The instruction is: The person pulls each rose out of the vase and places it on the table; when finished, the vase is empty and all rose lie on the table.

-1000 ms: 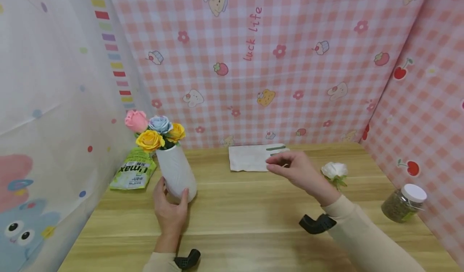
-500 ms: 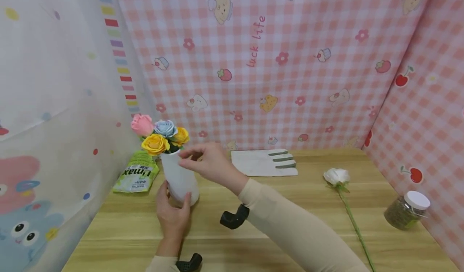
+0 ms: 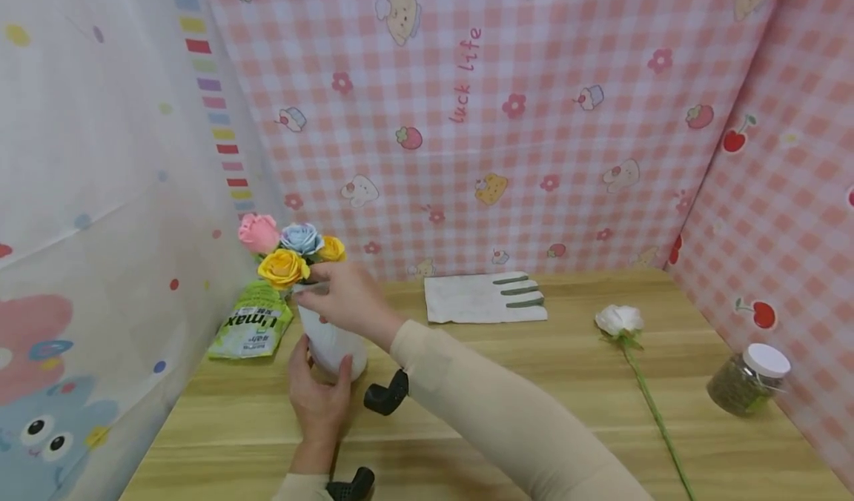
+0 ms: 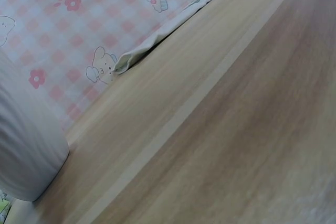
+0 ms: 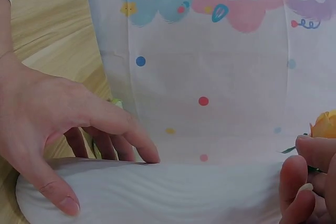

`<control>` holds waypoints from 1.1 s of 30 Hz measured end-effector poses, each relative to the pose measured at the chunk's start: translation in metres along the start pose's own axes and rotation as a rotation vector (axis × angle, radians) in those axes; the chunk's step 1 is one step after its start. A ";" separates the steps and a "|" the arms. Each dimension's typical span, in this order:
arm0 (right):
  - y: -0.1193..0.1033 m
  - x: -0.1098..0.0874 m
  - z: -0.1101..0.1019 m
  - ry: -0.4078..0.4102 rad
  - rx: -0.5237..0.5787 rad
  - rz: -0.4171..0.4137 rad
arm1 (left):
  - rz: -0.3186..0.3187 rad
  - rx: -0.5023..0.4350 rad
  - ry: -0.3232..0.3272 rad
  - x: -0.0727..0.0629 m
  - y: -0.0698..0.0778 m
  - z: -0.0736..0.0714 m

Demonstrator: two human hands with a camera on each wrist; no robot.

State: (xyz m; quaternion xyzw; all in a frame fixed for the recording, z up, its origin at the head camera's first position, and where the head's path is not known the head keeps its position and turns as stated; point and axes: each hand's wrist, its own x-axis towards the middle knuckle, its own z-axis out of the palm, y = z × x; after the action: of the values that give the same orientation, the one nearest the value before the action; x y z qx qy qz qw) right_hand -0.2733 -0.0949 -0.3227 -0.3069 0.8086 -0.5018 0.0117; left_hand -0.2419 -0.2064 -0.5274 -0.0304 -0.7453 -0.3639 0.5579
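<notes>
Right hand (image 3: 347, 299) shifted to vase (image 3: 331, 345), hold unclear, left hand (image 3: 319, 403) gripping it, "Umax" packet (image 3: 248, 332), "luck life" backdrop (image 3: 480, 141)

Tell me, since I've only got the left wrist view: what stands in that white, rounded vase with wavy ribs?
Observer: A pink rose, a pale blue rose and two yellow roses.
Operator: And where's the left hand?
Observer: It grips the vase round its lower part.
Operator: Any flower outside it?
Observer: A white, full-petalled flower with a long green stem lies on the wood-grain table, right of the vase.
</notes>
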 end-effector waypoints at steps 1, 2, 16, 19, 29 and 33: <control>0.000 0.000 0.000 -0.004 -0.006 0.007 | -0.002 -0.003 -0.002 0.000 0.000 0.000; 0.000 0.001 0.001 -0.006 -0.003 0.015 | -0.005 -0.006 -0.004 0.000 0.000 0.000; 0.005 0.009 -0.005 0.103 0.077 0.026 | -0.030 -0.008 -0.008 0.000 -0.001 0.002; 0.003 0.008 -0.007 0.123 0.014 -0.023 | -0.033 -0.010 -0.011 0.000 -0.001 0.001; 0.007 0.006 -0.009 0.158 -0.128 -0.088 | -0.045 0.001 -0.022 0.000 0.001 0.000; 0.007 0.007 -0.009 0.155 -0.146 -0.095 | -0.040 0.006 -0.025 -0.001 -0.001 0.000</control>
State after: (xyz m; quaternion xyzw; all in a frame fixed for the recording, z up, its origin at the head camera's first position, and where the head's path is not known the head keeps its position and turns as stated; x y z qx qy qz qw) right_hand -0.2856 -0.0892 -0.3223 -0.3050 0.8260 -0.4641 -0.0970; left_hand -0.2422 -0.2064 -0.5287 -0.0187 -0.7537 -0.3723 0.5412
